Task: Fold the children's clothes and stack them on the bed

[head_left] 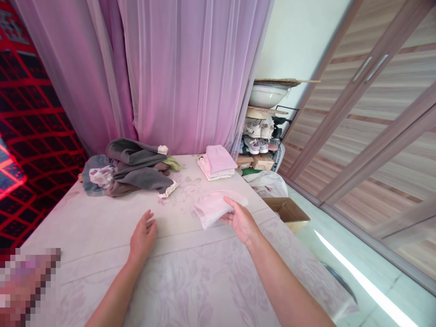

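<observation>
Folding appears partly done: a squared pink-and-white fabric stack (220,163) lies far right, a crumpled dark-grey garment heap (136,154) unfolded far left, and the right hand (240,222) pinches a thin pale-pink cloth (211,205) nearer right, the left hand (143,236) loosely spread, empty.

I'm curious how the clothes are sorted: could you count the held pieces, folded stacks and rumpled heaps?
Pale pink cloth in the right hand: 1
Folded stack: 1
Rumpled heap: 1
Total: 3
</observation>
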A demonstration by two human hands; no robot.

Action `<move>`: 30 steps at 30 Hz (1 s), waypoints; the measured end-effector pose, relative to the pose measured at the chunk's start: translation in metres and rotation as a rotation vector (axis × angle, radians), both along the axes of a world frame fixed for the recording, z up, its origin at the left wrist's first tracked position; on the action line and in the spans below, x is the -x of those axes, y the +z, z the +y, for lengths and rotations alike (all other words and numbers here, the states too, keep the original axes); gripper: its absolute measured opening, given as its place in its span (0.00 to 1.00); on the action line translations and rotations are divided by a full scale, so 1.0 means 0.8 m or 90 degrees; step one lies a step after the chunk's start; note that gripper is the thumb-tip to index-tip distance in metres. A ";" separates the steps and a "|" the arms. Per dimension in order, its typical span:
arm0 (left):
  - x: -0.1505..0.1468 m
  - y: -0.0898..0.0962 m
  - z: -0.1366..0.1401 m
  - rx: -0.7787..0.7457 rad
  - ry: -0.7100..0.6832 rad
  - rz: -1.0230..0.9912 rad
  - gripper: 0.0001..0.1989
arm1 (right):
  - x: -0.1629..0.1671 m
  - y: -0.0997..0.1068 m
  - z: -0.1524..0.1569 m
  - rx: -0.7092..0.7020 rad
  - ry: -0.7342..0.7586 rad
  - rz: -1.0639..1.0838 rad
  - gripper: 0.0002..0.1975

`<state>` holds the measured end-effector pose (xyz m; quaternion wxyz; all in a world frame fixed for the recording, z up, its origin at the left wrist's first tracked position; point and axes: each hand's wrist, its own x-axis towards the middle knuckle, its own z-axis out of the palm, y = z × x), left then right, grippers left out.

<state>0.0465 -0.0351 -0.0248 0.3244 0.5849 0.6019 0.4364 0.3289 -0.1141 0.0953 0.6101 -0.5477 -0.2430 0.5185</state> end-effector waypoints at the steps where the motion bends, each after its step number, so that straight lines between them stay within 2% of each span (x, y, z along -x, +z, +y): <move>1: 0.001 -0.005 -0.002 -0.023 -0.013 0.014 0.27 | -0.002 0.013 0.002 0.000 0.008 -0.005 0.16; 6: -0.003 -0.010 -0.012 -0.056 -0.032 0.033 0.27 | -0.014 0.058 0.021 0.011 0.011 -0.033 0.14; 9: -0.003 -0.009 -0.012 -0.056 -0.018 0.005 0.28 | -0.030 0.079 0.050 0.023 0.016 -0.057 0.13; 13: 0.000 -0.012 -0.011 -0.047 -0.003 -0.019 0.28 | -0.062 0.129 0.123 -0.022 0.017 -0.076 0.12; 16: 0.001 -0.015 -0.011 -0.039 0.004 -0.035 0.29 | -0.087 0.175 0.192 -0.121 -0.017 -0.053 0.14; 18: 0.002 -0.018 -0.010 -0.027 0.010 -0.043 0.29 | -0.102 0.189 0.235 -0.192 -0.043 -0.036 0.15; 19: 0.003 -0.019 -0.010 -0.020 0.014 -0.046 0.29 | -0.108 0.187 0.255 -0.217 -0.057 -0.026 0.15; 21: 0.004 -0.022 -0.009 -0.007 0.023 -0.054 0.30 | -0.115 0.163 0.285 -0.203 -0.092 -0.010 0.15; 24: 0.005 -0.023 -0.009 0.011 0.032 -0.065 0.32 | -0.118 0.091 0.308 -0.055 -0.129 -0.010 0.14; 27: 0.006 -0.023 -0.010 0.029 0.032 -0.073 0.33 | -0.119 0.022 0.314 0.015 -0.164 -0.024 0.12; 30: 0.006 -0.021 -0.012 0.039 0.025 -0.074 0.33 | -0.123 -0.008 0.319 0.041 -0.196 -0.057 0.13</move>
